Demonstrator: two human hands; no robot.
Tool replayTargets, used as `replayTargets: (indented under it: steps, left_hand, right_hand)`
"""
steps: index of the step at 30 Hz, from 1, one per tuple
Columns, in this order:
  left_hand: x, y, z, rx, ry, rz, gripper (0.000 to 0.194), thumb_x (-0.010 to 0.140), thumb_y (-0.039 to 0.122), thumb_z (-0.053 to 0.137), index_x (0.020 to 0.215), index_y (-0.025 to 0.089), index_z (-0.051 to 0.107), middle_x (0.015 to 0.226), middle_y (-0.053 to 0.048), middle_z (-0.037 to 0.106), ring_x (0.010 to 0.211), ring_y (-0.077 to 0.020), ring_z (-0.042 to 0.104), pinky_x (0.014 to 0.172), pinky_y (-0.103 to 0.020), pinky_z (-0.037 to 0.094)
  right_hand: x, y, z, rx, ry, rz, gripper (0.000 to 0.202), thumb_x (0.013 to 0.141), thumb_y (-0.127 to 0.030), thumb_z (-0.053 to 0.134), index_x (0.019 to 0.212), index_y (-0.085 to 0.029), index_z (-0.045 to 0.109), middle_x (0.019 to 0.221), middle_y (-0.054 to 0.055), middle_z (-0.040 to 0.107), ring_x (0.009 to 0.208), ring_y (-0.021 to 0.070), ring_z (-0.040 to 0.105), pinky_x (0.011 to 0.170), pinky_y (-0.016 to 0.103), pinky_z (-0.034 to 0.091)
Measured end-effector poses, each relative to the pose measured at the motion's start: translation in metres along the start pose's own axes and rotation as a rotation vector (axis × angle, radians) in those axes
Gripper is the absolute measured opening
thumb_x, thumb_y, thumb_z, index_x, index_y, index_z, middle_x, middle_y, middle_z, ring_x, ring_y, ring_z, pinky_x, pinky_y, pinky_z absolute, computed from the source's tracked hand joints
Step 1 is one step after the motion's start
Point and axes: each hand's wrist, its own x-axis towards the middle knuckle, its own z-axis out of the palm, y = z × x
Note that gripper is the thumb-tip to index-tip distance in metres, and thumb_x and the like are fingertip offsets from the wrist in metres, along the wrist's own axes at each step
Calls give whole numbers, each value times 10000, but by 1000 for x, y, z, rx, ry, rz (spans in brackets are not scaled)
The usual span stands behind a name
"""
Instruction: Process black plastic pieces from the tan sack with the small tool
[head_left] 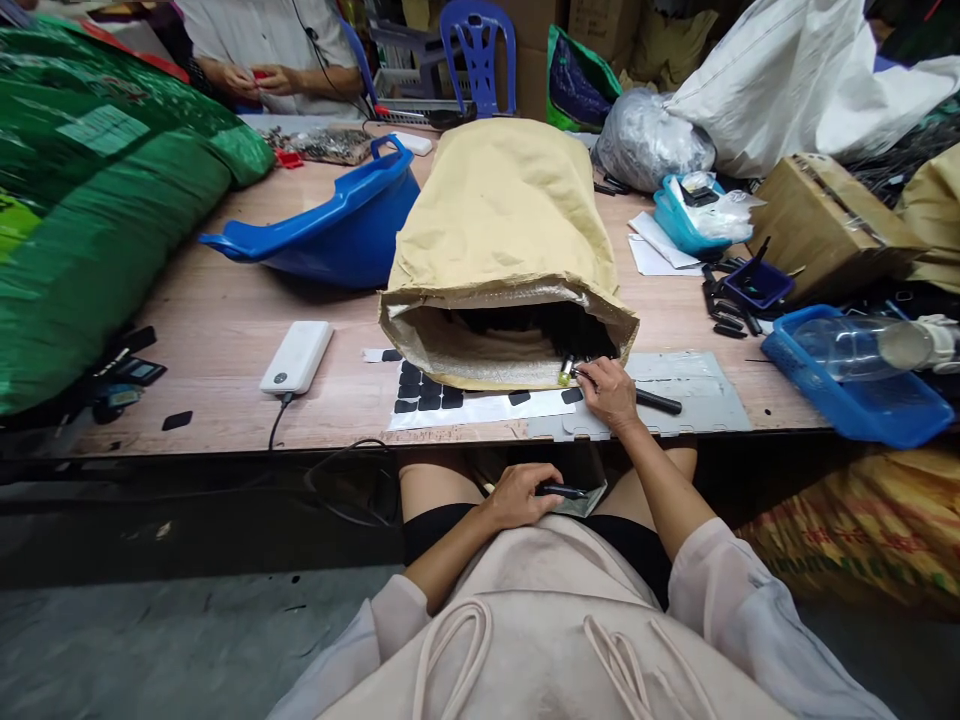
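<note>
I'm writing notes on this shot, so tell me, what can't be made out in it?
All in the head view:
Yellow bag: its deeper contents, lost in shadow.
Right hand: covers whether the shiny piece and black rod join.
Left hand: hides one end of the black item.
Green sack: cut off by the left edge.
Co-worker: head cut off by the top edge.

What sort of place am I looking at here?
Probably a small workshop or packing area: a long table holds a big open paper sack and a sheet of black stickers, with bulging green bags alongside.
</note>
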Motion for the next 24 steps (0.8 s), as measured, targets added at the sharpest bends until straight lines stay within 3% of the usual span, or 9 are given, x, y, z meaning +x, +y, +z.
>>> replayTargets:
  steps: [3,6,8,12,15,17,19,21,24]
  left_hand:
    - [11,-23,19,118,-43,-270,265,890,306,678,1141,252,745,978,-42,773,904,-241,728,807,-322,531]
    - [20,-29,18,208,-135,-346,470,872,320,722,1334,237,685,1190,-114,758,1137,-309,712,934,-372,537]
    - [21,-19,7,180,-197,-239,508,819,323,783,1314,239,707,1226,-121,744,1131,-312,709,936,-369,542]
    - [37,14,-33,-193,-256,91,313,867,418,762,1120,235,787,973,-47,775,876,-205,719,786,-284,547]
    - [79,28,-68,-391,101,107,333,928,473,692,1087,194,781,969,-59,778,861,-193,716,766,-277,554]
    - [116,29,-89,-376,436,1,297,958,409,644,1084,174,775,1029,-81,784,922,-209,726,803,-290,561]
    - [153,25,-106,-313,673,-179,249,960,317,616,1061,160,780,1026,-99,794,958,-233,740,839,-303,561]
    - [182,20,-117,-206,756,-321,208,935,252,620,1021,166,789,1031,-112,801,1003,-259,750,861,-315,557]
    - [210,17,-127,-93,733,-395,132,882,220,664,868,167,783,968,-140,803,1005,-308,755,863,-362,553]
  right_hand:
    - [0,-2,-2,-12,-3,1,229,977,-263,592,1111,-236,774,990,81,687,945,242,578,873,366,486]
    - [0,-3,-3,-17,-3,5,228,978,-263,590,1114,-240,772,994,79,688,945,241,575,862,361,482]
    - [0,-3,-3,-19,-4,5,228,978,-260,589,1115,-241,770,995,78,685,942,241,571,859,361,476]
    - [-1,-3,-2,-27,5,-7,227,979,-257,584,1110,-238,768,986,78,682,936,241,562,862,363,468]
    - [0,-3,-1,-32,18,-15,217,978,-261,593,1103,-237,768,971,76,685,918,240,562,851,363,471]
    - [0,-3,-2,-28,20,-21,207,976,-257,598,1094,-239,767,965,74,688,911,238,565,845,360,474]
    - [0,-2,-2,-22,15,-25,203,976,-253,597,1089,-239,765,971,74,691,914,236,569,844,357,478]
    - [0,-2,-2,-20,13,-24,204,978,-252,593,1090,-240,764,975,72,693,915,233,573,839,355,480]
    - [0,-1,-1,-21,19,-27,208,978,-257,592,1095,-246,764,970,65,696,913,229,577,840,354,486]
